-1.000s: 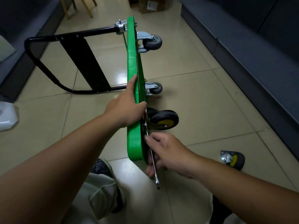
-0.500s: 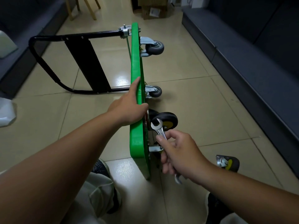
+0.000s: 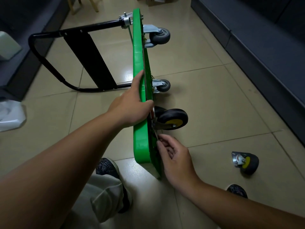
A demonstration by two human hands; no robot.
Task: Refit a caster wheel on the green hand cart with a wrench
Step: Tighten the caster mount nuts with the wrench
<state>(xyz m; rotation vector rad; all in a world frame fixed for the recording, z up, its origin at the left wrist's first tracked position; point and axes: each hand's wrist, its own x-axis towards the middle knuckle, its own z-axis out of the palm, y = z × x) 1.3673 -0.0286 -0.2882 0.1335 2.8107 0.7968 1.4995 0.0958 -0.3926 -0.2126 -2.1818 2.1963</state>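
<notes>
Two grips: left hand (image 3: 130, 111) clasps green cart (image 3: 137, 52); right hand (image 3: 176, 157) pinches wrench (image 3: 156, 134) beside caster wheel (image 3: 175, 119).

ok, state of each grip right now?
Left grip: closed, holds the top edge of the upended green plastic cart deck.
Right grip: closed, pinches the thin silver metal wrench.

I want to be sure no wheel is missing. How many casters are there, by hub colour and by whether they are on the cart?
Grey casters on the green cart: 2
Yellow-hub caster on the cart: 1
Loose yellow-hub caster on the floor: 1
Total: 4
</notes>
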